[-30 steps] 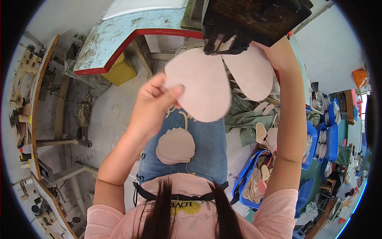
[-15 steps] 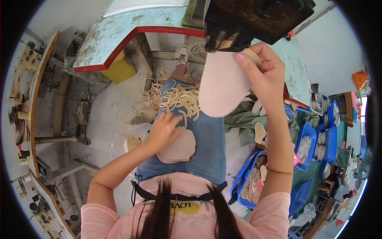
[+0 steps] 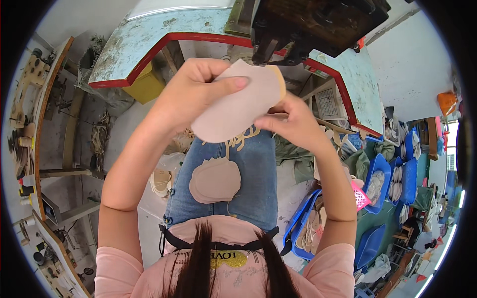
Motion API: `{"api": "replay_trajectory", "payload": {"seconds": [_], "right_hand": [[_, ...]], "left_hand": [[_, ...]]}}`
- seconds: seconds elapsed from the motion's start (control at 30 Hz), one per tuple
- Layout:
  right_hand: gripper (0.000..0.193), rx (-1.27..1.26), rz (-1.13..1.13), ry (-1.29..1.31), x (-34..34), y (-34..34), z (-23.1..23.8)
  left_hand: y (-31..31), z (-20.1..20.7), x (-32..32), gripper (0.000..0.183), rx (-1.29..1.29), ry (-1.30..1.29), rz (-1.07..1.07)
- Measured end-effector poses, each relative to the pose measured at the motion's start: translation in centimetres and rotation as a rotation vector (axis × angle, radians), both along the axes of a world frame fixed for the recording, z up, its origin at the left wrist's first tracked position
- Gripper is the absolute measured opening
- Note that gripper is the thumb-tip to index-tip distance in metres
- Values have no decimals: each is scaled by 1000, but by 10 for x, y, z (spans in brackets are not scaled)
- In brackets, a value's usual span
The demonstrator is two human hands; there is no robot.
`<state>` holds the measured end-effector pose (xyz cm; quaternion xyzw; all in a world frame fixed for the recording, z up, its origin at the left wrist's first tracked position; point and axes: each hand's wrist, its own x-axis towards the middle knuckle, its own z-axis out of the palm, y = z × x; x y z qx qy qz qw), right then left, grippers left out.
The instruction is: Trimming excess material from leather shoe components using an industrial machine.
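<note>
A pale pink insole piece (image 3: pixel 238 102) with a yellowish strip along its right edge is tilted under the dark head of a machine (image 3: pixel 318 30). My left hand (image 3: pixel 201 92) grips its upper left side, thumb on top and fingers behind. At the lower right edge, my right hand (image 3: pixel 293 121) pinches it, with its fingers partly hidden behind the piece. The machine's foot meets or nearly meets the insole's far end; contact is hard to tell. A small stack of similar pale pieces (image 3: pixel 216 181) lies on my lap.
The pale blue worktop (image 3: pixel 169 30) with a red edge curves around the machine. Curled yellowish trimmings (image 3: pixel 243 139) lie on my jeans. To the right stands a blue basket (image 3: pixel 298 226) of cut pieces, with more blue bins (image 3: pixel 380 174) beyond. Wooden shelves (image 3: pixel 54 109) line the left.
My left hand has risen from the lap stack to the insole. My right hand has moved down and left along its edge. The insole has turned, its near end swinging left.
</note>
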<state>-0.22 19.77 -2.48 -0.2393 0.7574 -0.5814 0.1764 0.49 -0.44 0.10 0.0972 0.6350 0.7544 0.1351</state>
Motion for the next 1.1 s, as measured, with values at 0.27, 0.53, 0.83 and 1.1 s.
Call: {"api": "replay_trajectory", "payload": {"seconds": [0.27,0.53,0.83,1.1], "right_hand": [[22,-21,-206,-129,-15,85,7],[16,13,-280,25,-39,59,61],[15,-143,-152,243,-81,37,68],[30,-193,-267,253,-129,65,37]], "left_hand": [[12,-11,19,17,209,-99,77],[18,-18,34,15,315,-126,238],[31,-33,49,25,408,-173,108],[21,-32,52,25,477,-217,125]]}}
